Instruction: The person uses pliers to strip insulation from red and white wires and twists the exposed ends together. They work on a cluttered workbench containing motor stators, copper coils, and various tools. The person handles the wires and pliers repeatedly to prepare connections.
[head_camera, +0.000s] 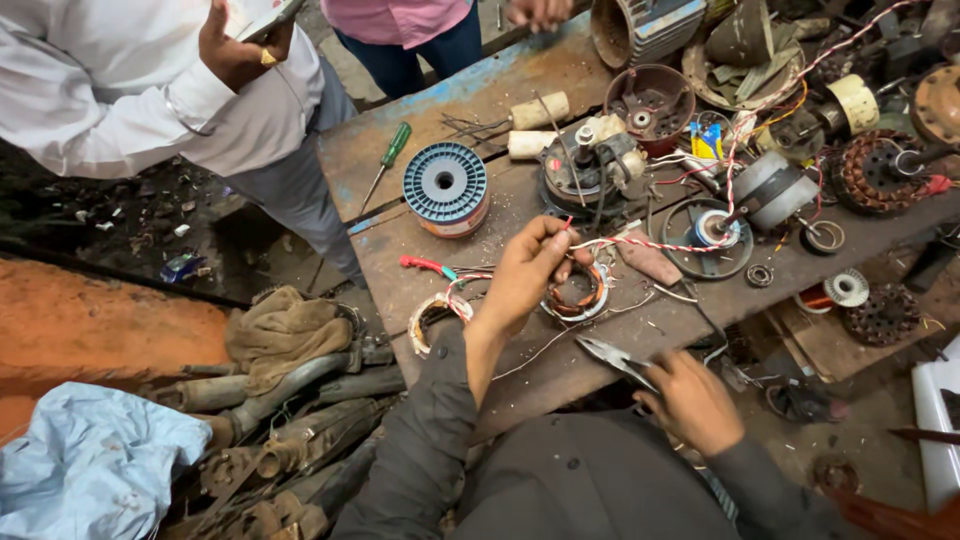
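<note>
The left hand (525, 275) pinches a red-and-white twisted wire (640, 243) tight above a small copper coil (577, 293) near the middle of the wooden counter (440, 100), while the right hand (690, 400), near the counter's edge, squeezes grey pliers (612, 357).

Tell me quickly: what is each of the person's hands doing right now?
Left hand: closed, pinching the red-and-white twisted wire above the copper coil.
Right hand: closed on the pliers.
</note>
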